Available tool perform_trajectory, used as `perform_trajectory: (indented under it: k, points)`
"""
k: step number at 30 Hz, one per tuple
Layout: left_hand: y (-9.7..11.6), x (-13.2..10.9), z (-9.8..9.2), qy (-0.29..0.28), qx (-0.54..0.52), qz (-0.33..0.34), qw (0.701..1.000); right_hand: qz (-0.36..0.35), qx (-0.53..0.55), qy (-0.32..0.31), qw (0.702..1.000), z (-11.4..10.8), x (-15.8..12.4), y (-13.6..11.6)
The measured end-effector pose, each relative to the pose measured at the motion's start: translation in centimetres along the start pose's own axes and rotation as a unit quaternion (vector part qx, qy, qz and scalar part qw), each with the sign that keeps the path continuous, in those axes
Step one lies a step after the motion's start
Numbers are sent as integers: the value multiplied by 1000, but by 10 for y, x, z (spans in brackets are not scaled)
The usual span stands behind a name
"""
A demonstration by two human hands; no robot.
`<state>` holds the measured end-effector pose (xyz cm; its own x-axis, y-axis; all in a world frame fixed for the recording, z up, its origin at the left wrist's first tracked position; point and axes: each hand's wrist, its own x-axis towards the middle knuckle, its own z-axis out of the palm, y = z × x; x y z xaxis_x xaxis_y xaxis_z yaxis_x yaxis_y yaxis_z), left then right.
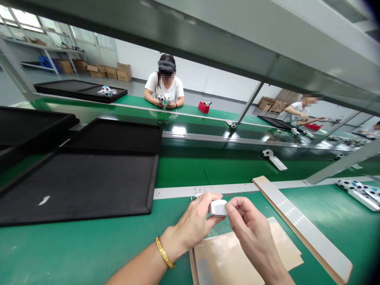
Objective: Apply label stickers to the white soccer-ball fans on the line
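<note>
My left hand [194, 221], with a gold bracelet at the wrist, and my right hand [247, 227] are closed together on a small white plastic part [218, 207] just above the green table. The fingers of both hands pinch it from either side. A thin white cord seems to trail from it behind my left hand. Beneath my hands lies a tan cardboard sheet [234, 257].
A large black tray [77, 186] with a white scrap lies at left, with more black trays behind it. A long strip with white tape [299, 223] lies at right. Soccer-ball toys [271, 156] sit on the conveyor and at the right edge. Other people work across the line.
</note>
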<state>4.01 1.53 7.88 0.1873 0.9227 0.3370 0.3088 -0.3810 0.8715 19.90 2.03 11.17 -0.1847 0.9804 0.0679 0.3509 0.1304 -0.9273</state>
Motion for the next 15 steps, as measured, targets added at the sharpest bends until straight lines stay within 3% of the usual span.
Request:
perform_trajectory:
  k: [15]
  points:
    - [-1,-1,1,3,4,7,1000,28,24,16,999,3,-4,-11]
